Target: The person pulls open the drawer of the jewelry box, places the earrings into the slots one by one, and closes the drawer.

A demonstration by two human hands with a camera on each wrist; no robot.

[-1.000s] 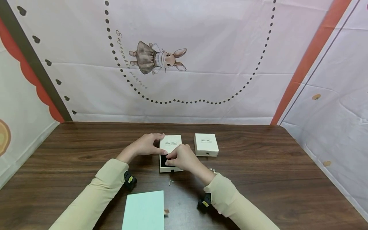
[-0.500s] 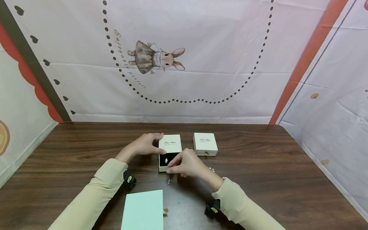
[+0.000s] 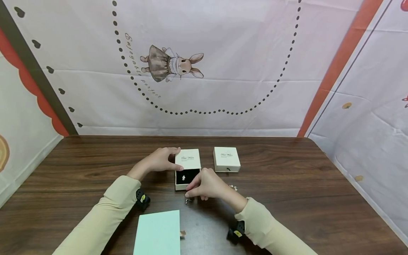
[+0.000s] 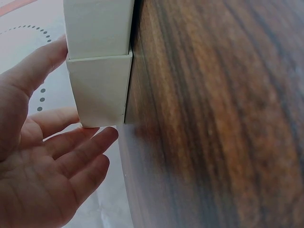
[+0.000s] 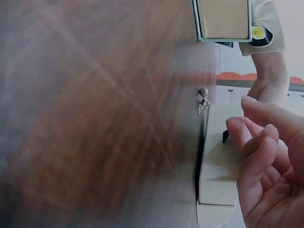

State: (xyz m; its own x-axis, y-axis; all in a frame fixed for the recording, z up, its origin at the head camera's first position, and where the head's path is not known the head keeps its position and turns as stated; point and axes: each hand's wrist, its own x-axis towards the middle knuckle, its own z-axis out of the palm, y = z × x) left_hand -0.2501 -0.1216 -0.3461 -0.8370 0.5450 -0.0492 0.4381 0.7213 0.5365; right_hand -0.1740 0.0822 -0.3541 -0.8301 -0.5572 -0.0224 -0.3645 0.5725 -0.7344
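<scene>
A small cream jewelry box (image 3: 187,159) with printed lettering has its drawer (image 3: 181,188) pulled out toward me. On the drawer's black lining sits a small silvery earring (image 3: 183,177). My left hand (image 3: 158,160) holds the box at its left side, thumb on the lid's near edge and fingers along the far side. Just in front of the drawer, a second small silvery earring (image 5: 203,99) lies on the table. Above it is my right hand (image 3: 207,184), fingers bent loosely, thumb and forefinger apart, nothing between them.
To the right stands a matching closed box (image 3: 227,159). Another small silvery piece (image 3: 233,187) lies on the table beyond my right wrist. A mint green box (image 3: 157,233) is near the front, a brown bit (image 3: 182,233) poking out at its right.
My right hand has drawn back from the drawer toward me, down to the earring on the table, uncovering the earring on the lining. The left hand keeps its hold on the box.
</scene>
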